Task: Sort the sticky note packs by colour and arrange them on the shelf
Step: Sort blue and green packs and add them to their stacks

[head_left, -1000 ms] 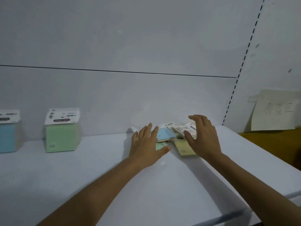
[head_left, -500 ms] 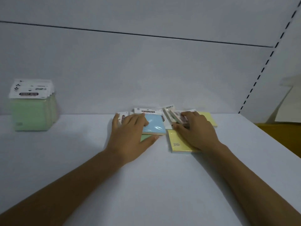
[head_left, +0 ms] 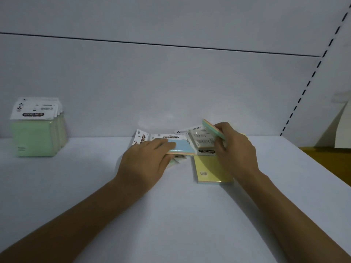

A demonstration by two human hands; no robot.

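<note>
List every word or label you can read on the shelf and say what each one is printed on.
"STICKY NOTE": header card of the front green pack at the left.
"STICKY NOTE": header of the blue pack under the left hand.
"STICKY NOTE": header of the pack by the right hand.
"STICKY NOTE": sideways header, only partly legible.
Small print on every header and on the yellow pack: too small to read.

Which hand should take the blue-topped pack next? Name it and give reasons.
Left. The left hand already lies flat on the blue-topped pack, while the right hand is occupied holding a tilted pack.
</note>
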